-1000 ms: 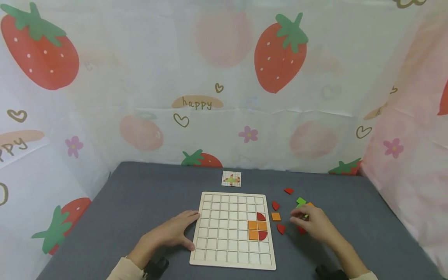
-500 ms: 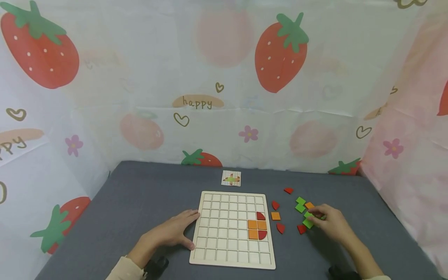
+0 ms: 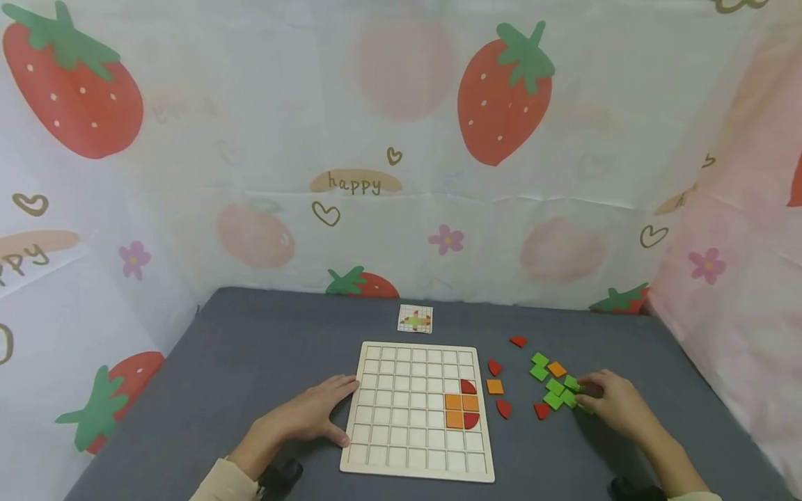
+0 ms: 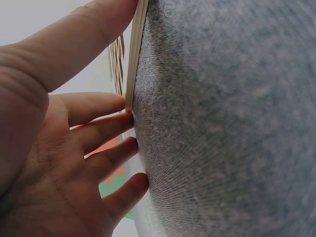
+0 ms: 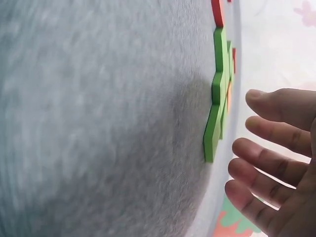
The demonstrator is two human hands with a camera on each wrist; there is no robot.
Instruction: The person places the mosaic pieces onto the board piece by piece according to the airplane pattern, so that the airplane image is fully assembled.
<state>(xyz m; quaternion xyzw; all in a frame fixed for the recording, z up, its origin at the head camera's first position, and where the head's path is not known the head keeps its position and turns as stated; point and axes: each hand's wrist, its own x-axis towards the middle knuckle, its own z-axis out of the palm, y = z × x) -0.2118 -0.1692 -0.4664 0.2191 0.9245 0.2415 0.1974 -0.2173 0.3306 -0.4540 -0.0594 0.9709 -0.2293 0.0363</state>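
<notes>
At its left edge, the pale wooden grid board (image 3: 397, 417) is touched by my left hand (image 3: 307, 412), thumb and fingers spread along the side. The left wrist view shows thumb and index finger at the board's edge (image 4: 133, 64). Orange squares (image 3: 454, 419) and red rounded pieces (image 3: 468, 387) sit in cells at the board's right side. My right hand (image 3: 617, 403) hovers at the right end of several green square tiles (image 3: 554, 401), its fingers partly covering one. In the right wrist view, its fingers are loosely extended, apart from the green tiles (image 5: 213, 131), with nothing held.
A small pattern card (image 3: 415, 319) lies behind the board. Right of the board are loose red pieces (image 3: 503, 408), an orange square (image 3: 494, 386) and another orange tile (image 3: 556, 369) beside the green ones. A strawberry-print curtain (image 3: 376, 125) surrounds the grey table (image 3: 301, 334).
My right hand has moved rightward over the loose pieces to the far end of the green tiles, uncovering them. The left hand and the board have stayed in place.
</notes>
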